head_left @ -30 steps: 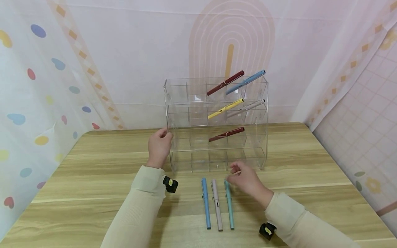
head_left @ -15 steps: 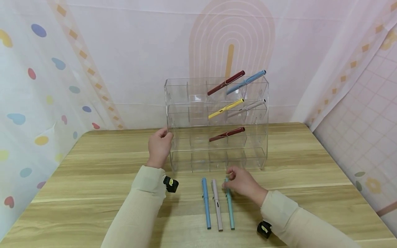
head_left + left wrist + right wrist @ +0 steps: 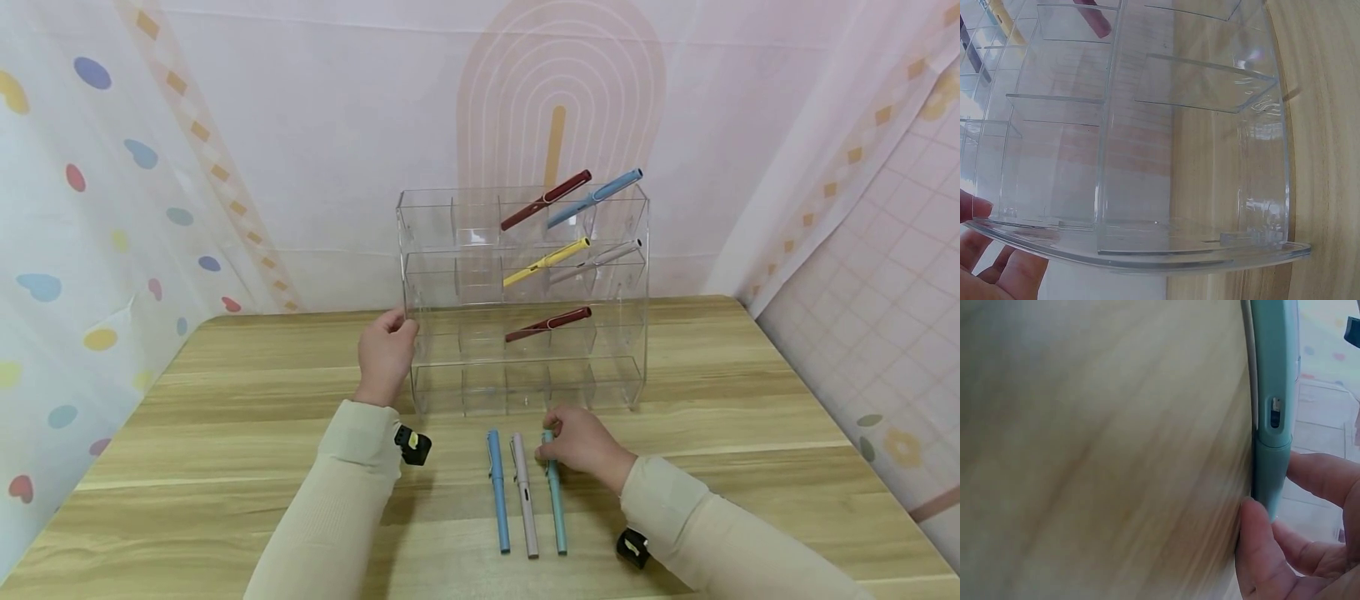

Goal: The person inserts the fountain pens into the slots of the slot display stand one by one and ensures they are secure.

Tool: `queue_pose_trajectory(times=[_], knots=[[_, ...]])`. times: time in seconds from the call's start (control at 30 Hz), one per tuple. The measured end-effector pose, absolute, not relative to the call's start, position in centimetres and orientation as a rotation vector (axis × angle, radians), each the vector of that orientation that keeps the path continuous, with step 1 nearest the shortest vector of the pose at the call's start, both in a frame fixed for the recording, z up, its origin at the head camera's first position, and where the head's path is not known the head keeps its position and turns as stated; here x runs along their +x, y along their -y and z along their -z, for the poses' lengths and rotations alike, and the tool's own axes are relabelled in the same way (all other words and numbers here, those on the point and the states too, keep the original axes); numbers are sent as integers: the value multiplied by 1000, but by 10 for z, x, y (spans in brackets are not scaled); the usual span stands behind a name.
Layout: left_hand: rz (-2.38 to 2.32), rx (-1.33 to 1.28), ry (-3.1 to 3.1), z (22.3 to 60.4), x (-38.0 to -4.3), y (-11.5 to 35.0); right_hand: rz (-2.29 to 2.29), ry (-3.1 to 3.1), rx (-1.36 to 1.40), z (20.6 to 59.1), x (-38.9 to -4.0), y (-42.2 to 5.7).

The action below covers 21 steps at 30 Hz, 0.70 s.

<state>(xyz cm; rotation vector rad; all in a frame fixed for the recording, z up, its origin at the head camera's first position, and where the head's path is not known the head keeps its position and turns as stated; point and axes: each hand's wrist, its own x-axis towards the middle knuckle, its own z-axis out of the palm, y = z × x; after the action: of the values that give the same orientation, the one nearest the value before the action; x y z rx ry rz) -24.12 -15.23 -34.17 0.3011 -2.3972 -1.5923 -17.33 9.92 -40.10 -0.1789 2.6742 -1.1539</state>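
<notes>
A clear acrylic pen rack [image 3: 483, 383] with stepped tiers stands upright on the table. My left hand [image 3: 386, 357] grips its left side panel, thumb on one face and fingers on the other, as the left wrist view shows. Three capped pens lie side by side before the rack: a blue pen [image 3: 498, 500], a pale grey-lilac pen [image 3: 527, 508] and a teal pen [image 3: 557, 512]. My right hand [image 3: 588, 443] pinches the teal pen near its rack-side end. In the right wrist view, thumb and fingers [image 3: 1322, 478] sit on opposite sides of that pen, which lies along the wood.
Several pens lean in the rack's upper tiers: a dark red pen [image 3: 546, 201] and a light blue pen [image 3: 596, 198] on top, a yellow pen [image 3: 546, 262] and a grey pen [image 3: 596, 262] below, another dark red pen [image 3: 548, 325] lower. Patterned curtains [image 3: 337, 125] hang behind the wooden table [image 3: 750, 467].
My right hand has moved a little left and towards me, from beside the teal pen's end onto it. The left hand and the rack have stayed in place.
</notes>
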Motion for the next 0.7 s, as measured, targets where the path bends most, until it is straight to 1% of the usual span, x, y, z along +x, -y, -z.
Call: queue_pose_trajectory(times=[0.3,0.7], knots=[[1592,293,2392,342,-242,152,1073,-2695,-177,402,-176,-95],[1565,276,2395,343,-243,153,1231,-2582,-90,399,-177,-98]])
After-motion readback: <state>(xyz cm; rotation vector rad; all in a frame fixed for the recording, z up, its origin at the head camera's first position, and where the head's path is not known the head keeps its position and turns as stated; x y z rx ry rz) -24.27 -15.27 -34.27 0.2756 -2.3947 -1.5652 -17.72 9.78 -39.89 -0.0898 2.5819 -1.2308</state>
